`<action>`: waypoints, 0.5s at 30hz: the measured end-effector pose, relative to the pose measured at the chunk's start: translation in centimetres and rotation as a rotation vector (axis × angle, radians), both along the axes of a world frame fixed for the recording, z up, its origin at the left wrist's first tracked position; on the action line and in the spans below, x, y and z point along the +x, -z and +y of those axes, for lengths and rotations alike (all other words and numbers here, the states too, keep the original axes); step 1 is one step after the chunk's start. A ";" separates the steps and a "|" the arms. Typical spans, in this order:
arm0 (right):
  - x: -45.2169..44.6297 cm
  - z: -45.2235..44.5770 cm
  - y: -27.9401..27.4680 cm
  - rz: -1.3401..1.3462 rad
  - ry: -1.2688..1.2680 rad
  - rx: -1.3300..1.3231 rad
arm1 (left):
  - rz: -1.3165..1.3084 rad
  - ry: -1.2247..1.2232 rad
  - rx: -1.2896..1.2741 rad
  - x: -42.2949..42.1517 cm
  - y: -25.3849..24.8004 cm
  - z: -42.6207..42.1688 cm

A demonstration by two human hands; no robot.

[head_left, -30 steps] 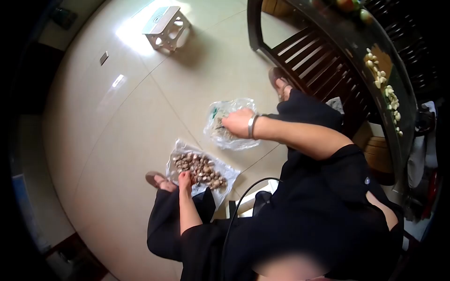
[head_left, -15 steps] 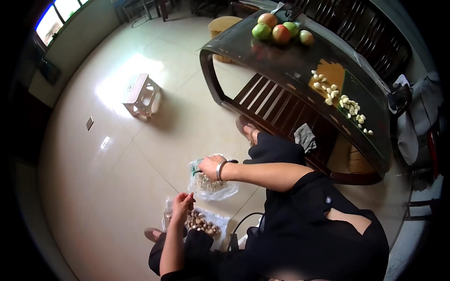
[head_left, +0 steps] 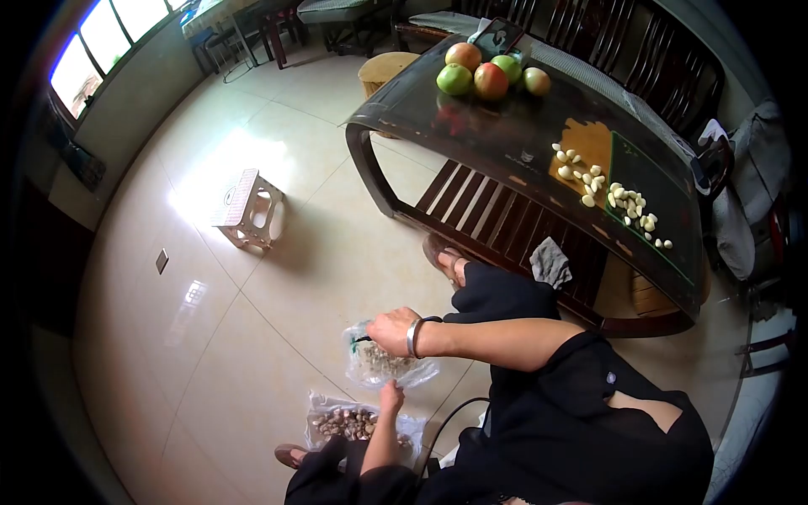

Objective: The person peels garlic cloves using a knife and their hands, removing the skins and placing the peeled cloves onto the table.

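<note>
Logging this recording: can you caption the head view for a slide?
Right hand at a clear plastic bag, left hand near its edge, small brown pieces close by, fruit on the dark table.

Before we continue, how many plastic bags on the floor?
2: one clear bag at the right hand, holding pale bits; one white bag nearer the left foot, holding brownish pieces, partly behind the left arm. More may be hidden.

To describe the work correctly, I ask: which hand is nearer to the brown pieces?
Left. The left hand is just beside the brown pieces; the right hand is farther away, at the clear bag.
</note>
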State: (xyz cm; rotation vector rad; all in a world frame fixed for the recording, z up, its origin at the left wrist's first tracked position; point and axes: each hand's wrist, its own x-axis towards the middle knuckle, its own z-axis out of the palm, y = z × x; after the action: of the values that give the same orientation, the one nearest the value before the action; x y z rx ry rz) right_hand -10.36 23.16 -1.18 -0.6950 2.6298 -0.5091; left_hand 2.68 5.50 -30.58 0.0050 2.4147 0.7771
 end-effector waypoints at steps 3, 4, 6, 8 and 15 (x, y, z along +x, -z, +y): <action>0.1 0.0 -0.2 0.002 -0.017 -0.003 | 0.126 0.067 -0.108 -0.7 -4.4 -1.0; 0.2 -0.1 -0.3 -0.004 -0.038 0.007 | 0.086 0.057 -0.158 -0.8 -6.2 -1.7; 0.3 -0.4 -0.2 -0.014 -0.054 0.003 | -0.053 0.074 -0.301 -0.9 -9.4 -2.1; 0.5 -0.8 0.2 -0.006 -0.055 -0.003 | -0.093 0.042 -0.340 -0.2 -9.6 -2.6; 0.3 -1.2 -0.2 -0.007 -0.095 0.023 | -0.237 0.071 -0.326 1.9 -8.8 -3.0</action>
State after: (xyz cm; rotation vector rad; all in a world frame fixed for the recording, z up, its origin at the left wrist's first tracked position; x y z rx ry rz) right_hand -10.01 21.93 -0.93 -0.8049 2.5775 -0.4521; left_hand 4.59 2.52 -21.74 -0.1225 2.2719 0.3242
